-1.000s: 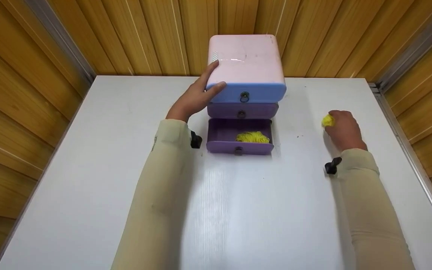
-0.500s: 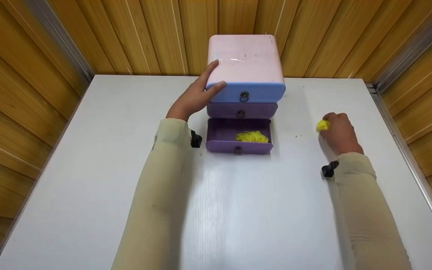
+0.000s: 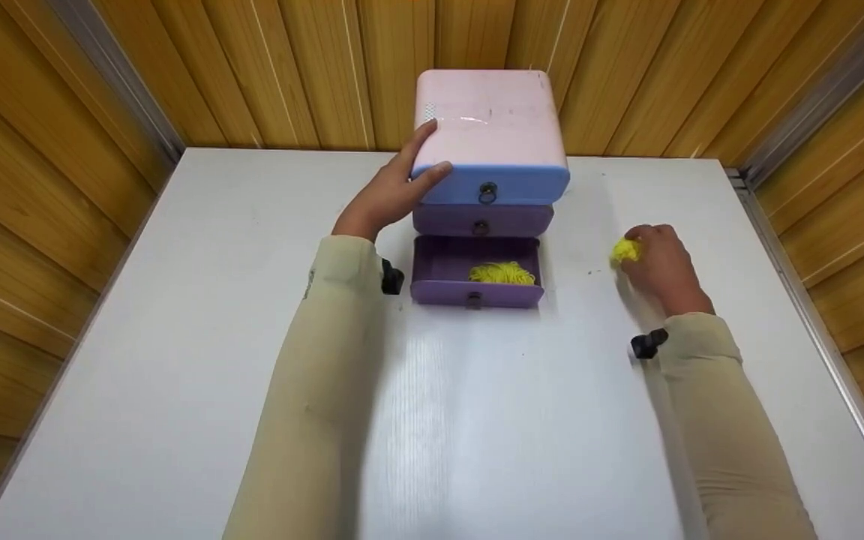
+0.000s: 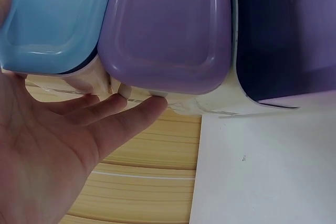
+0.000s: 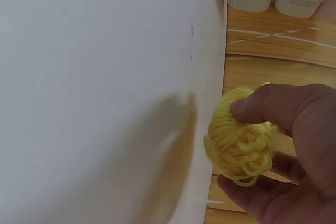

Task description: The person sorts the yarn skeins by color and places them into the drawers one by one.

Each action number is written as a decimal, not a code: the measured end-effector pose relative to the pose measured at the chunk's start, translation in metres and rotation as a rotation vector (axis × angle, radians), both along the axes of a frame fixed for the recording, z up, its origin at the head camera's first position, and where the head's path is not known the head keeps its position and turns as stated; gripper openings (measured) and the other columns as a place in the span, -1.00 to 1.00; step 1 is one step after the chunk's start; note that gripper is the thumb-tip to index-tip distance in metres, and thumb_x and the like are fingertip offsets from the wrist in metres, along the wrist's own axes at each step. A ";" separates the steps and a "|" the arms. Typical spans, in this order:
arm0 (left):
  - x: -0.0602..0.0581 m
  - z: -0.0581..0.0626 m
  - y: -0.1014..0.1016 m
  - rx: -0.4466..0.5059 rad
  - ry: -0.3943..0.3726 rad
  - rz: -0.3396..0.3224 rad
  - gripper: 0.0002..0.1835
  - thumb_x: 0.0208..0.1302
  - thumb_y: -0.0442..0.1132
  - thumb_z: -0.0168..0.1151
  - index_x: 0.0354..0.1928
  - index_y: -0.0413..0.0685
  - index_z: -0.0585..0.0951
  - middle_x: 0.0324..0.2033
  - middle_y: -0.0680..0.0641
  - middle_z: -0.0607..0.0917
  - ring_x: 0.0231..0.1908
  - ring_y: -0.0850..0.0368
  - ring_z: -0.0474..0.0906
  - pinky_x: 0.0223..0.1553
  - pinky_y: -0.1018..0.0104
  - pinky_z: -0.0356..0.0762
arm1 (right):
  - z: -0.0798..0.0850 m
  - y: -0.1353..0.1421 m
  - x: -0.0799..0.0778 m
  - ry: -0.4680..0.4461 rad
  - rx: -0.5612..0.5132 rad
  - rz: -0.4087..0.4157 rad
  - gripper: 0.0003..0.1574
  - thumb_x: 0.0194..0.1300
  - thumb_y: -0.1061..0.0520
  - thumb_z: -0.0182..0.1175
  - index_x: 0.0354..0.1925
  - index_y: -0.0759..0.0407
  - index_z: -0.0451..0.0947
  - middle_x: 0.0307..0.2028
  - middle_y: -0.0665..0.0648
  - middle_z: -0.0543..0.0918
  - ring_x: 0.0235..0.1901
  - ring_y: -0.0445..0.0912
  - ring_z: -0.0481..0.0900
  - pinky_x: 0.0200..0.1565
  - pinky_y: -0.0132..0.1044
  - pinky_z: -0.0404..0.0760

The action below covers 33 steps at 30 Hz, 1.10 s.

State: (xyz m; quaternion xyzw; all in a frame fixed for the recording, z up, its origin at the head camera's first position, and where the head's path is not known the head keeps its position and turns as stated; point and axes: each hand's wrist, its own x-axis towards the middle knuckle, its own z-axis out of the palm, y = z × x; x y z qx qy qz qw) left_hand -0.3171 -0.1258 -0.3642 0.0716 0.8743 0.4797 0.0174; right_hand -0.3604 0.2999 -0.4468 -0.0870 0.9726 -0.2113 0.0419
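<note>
A small chest of drawers [image 3: 488,124] stands at the back of the table, with a pink top, a blue top drawer and purple drawers below. My left hand [image 3: 387,199] rests against its left upper side, thumb near the blue front edge; in the left wrist view the fingers [image 4: 128,119] lie fairly straight along the side. The bottom purple drawer [image 3: 477,294] is pulled out and holds a bundle of yellow yarn [image 3: 503,273]. To the right, my right hand [image 3: 664,268] pinches a ball of yellow yarn [image 5: 239,137] between thumb and fingers, above the table.
The white table [image 3: 544,420] runs up to wood-panelled walls [image 3: 304,67] at the back and sides. Upper and middle drawers are pushed in, each with a ring pull. A black wrist mount [image 3: 649,343] sits at the right cuff.
My right hand has moved left with the ball of yellow yarn, closer to the chest of drawers. The left hand has stayed against the chest, and the drawers have not moved.
</note>
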 end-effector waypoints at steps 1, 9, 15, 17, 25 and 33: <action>0.000 0.000 0.000 0.002 0.001 -0.001 -0.22 0.18 0.51 -0.04 0.37 0.91 -0.16 0.51 0.28 -0.04 0.50 0.03 -0.01 0.41 -0.14 0.08 | 0.001 -0.002 0.001 0.010 -0.005 0.008 -0.43 0.26 0.21 0.19 0.20 0.34 0.35 0.24 0.51 0.23 0.12 0.33 0.31 0.20 0.27 0.30; 0.001 0.000 0.000 0.004 -0.001 0.002 -0.22 0.18 0.50 -0.03 0.37 0.92 -0.16 0.51 0.27 -0.04 0.50 0.03 -0.02 0.41 -0.14 0.06 | 0.010 -0.020 0.010 0.036 -0.029 0.044 -0.43 0.24 0.19 0.21 0.19 0.30 0.38 0.25 0.45 0.25 0.18 0.33 0.30 0.26 0.26 0.26; 0.001 0.001 0.001 0.000 -0.019 0.010 -0.21 0.15 0.53 -0.04 0.35 0.95 -0.18 0.52 0.22 -0.02 0.50 0.02 0.00 0.41 -0.16 0.07 | 0.020 -0.035 0.020 0.037 -0.032 0.050 -0.44 0.26 0.16 0.23 0.20 0.22 0.38 0.28 0.39 0.25 0.21 0.31 0.29 0.30 0.25 0.24; 0.001 0.001 0.001 0.001 -0.020 0.011 -0.21 0.16 0.53 -0.04 0.36 0.95 -0.18 0.52 0.21 -0.02 0.49 0.02 0.00 0.41 -0.15 0.07 | 0.023 -0.039 0.023 0.048 -0.038 0.063 -0.44 0.25 0.16 0.24 0.20 0.22 0.39 0.27 0.38 0.26 0.22 0.30 0.29 0.31 0.25 0.24; 0.000 0.001 0.001 0.017 -0.032 0.005 -0.21 0.15 0.52 -0.03 0.36 0.94 -0.17 0.52 0.19 -0.01 0.49 0.01 0.00 0.41 -0.16 0.06 | 0.030 -0.055 0.037 0.108 -0.073 0.115 -0.44 0.21 0.15 0.28 0.18 0.18 0.42 0.24 0.32 0.31 0.22 0.27 0.33 0.27 0.23 0.29; 0.002 0.003 0.001 0.035 -0.042 -0.001 -0.19 0.14 0.53 -0.02 0.37 0.93 -0.17 0.52 0.19 -0.02 0.49 0.03 0.00 0.41 -0.14 0.07 | 0.036 -0.070 0.050 0.181 -0.101 0.181 -0.45 0.19 0.13 0.31 0.14 0.17 0.46 0.20 0.26 0.40 0.19 0.22 0.38 0.22 0.19 0.34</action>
